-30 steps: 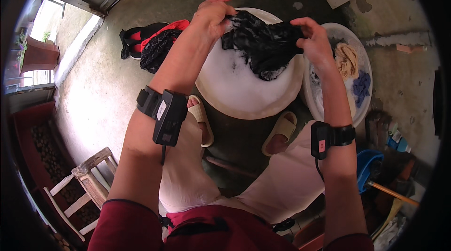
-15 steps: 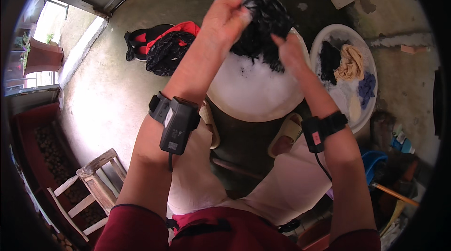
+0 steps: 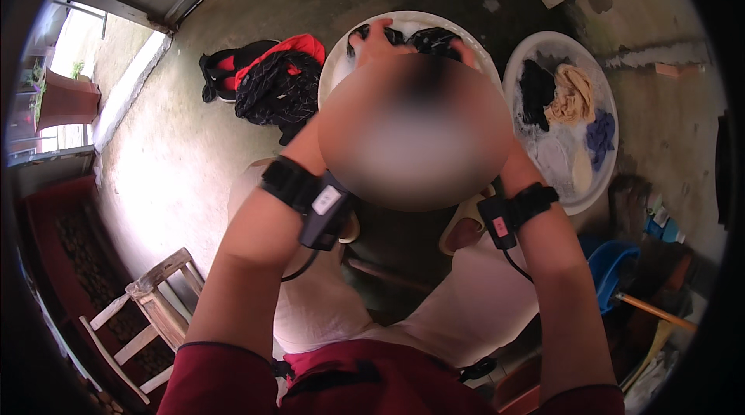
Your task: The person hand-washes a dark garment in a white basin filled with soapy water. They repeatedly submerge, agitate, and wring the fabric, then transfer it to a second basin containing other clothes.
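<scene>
A wet black garment (image 3: 436, 40) lies at the far side of a round white basin (image 3: 388, 17) in front of me, with suds around it. My left hand (image 3: 378, 48) grips the garment's left part, its fingers bent over the cloth. On the other side, my right hand (image 3: 464, 52) holds the garment's right part, only its fingers showing. A round blurred patch covers the basin's near part, both wrists and much of the hands.
Right of the basin stands an oval white tub (image 3: 611, 97) with black, tan and blue clothes. Left on the floor lies a black-and-red clothes pile (image 3: 278, 85). A wooden chair (image 3: 159, 302) stands near left; a blue plastic container (image 3: 609, 271) is near right.
Both hands have come down from above the basin with the black garment, which now lies spread between them in the basin. My left forearm has turned and shifted right.
</scene>
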Available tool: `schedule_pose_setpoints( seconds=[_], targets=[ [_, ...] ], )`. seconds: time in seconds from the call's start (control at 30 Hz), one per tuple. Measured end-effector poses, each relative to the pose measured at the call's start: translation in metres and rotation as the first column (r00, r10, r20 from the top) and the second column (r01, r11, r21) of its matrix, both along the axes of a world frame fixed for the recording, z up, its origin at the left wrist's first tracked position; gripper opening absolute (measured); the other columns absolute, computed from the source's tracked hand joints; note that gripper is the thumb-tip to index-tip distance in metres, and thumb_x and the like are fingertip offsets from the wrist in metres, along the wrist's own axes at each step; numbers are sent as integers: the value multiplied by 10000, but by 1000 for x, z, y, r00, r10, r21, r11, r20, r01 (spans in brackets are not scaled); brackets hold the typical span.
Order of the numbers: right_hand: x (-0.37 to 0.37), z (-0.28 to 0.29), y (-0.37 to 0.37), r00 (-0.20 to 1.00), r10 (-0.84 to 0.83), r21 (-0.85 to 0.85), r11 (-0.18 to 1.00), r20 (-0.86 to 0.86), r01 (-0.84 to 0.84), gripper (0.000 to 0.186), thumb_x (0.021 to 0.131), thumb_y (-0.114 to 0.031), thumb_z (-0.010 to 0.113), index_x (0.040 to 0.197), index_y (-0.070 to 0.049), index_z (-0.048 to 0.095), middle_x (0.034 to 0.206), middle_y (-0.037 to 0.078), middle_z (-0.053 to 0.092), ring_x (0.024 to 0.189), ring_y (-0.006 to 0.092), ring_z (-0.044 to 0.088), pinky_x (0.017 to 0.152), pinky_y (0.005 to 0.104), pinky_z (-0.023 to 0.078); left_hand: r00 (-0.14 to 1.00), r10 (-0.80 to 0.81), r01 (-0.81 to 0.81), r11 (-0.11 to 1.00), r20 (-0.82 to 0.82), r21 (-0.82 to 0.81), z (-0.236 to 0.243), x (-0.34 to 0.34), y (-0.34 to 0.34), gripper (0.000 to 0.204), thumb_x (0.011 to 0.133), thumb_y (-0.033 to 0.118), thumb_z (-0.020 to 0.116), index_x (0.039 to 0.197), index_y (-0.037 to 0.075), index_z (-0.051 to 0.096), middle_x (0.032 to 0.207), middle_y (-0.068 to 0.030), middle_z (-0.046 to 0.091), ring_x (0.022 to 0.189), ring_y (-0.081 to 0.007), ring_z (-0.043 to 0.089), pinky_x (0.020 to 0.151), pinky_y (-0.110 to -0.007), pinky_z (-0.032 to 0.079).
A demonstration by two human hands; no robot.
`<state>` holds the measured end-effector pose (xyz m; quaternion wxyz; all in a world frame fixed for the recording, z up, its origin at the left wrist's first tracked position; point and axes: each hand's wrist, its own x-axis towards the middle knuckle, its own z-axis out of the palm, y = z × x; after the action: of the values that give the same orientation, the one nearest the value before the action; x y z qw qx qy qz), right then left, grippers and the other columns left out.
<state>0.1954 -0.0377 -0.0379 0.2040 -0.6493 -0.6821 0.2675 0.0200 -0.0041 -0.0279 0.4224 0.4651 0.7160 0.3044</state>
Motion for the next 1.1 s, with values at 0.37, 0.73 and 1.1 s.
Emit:
schedule_pose_setpoints(
  seconds=[0.37,0.73,1.1],
  targets=[
    [11,-113,-41,831,245,-387,921,499,-39,454,859,-324,510,1295,-224,431,1197,115,428,1105,311,401,937,487,347,347,-686,790,582,-640,-195,-199,28,-58,551,861,167,359,1398,66,286,1043,-216,616,1081,-341,536,1082,-424,177],
    [-3,-35,-59,936,187,293,915,297,-276,449,835,-253,573,1248,-124,454,1019,101,555,943,289,542,826,392,446,602,-716,653,696,-353,-299,-193,27,-113,430,861,146,400,1283,66,374,1021,-170,612,1019,-297,548,989,-391,273],
    [-59,42,-43,930,315,582,799,-191,-151,179,734,-89,584,906,-64,545,811,87,587,752,253,596,657,331,477,471,323,235,851,821,-469,-98,11,-80,314,861,125,440,1169,65,461,999,-124,608,956,-254,561,895,-358,370]
  ],
)
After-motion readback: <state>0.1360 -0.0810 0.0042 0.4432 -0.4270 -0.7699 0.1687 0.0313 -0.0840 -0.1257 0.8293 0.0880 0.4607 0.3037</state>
